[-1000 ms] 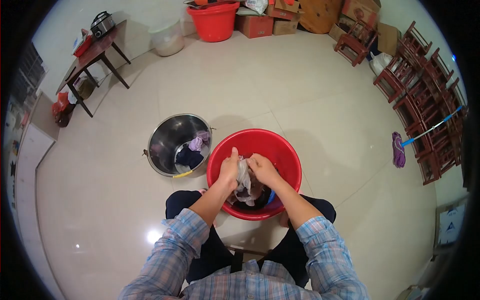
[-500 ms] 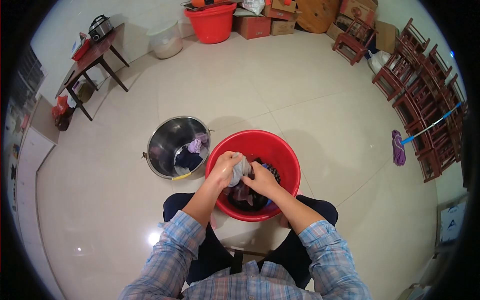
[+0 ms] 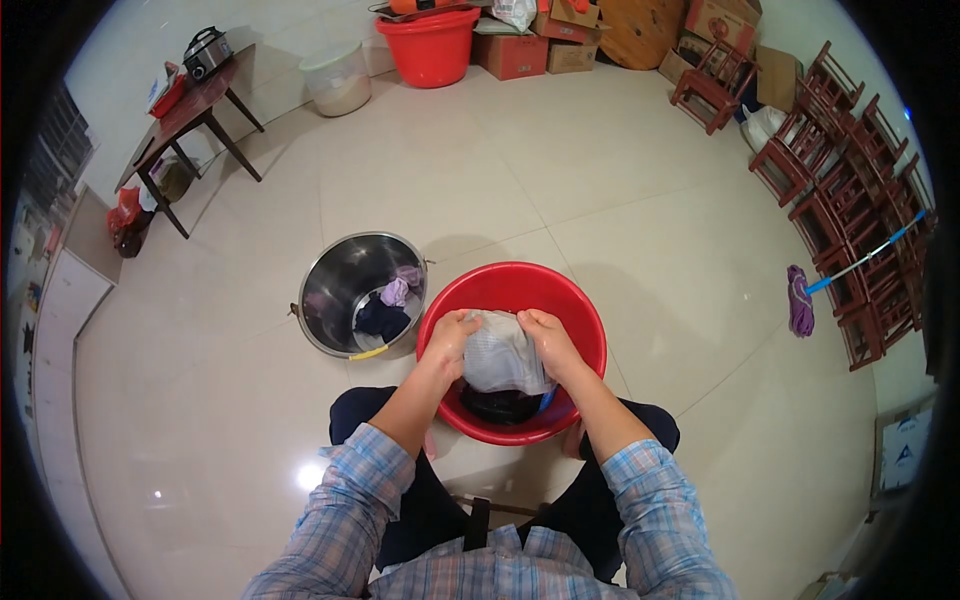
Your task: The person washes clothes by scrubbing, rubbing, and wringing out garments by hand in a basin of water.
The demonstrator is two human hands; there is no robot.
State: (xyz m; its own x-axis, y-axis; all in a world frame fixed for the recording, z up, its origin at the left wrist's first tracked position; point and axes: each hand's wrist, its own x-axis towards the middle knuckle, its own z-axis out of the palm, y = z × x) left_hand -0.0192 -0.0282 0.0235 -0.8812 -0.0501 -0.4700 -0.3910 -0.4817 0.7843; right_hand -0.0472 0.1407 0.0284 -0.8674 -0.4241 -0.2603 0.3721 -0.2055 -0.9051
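A light grey cloth (image 3: 502,355) is spread between my two hands over the red basin (image 3: 588,325). My left hand (image 3: 452,337) pinches its upper left corner, and my right hand (image 3: 545,340) pinches its upper right side. Beneath the cloth, dark wet fabric (image 3: 498,405) lies in the basin, with a bit of blue at its right; the rest is covered by the cloth. Left of the basin stands a steel bucket (image 3: 327,290) holding a lilac cloth (image 3: 396,291) and a dark navy cloth (image 3: 382,318).
My knees flank the basin. A dark table (image 3: 195,105) with a cooker (image 3: 206,52) stands at the back left. A lidded pail (image 3: 337,80), a red tub (image 3: 430,50) and boxes (image 3: 512,55) line the back. Wooden chairs (image 3: 850,205) and a purple mop (image 3: 800,300) are on the right.
The grey cloth was bunched between my hands and is now opened out flat. My hands have moved apart, each at one side of it.
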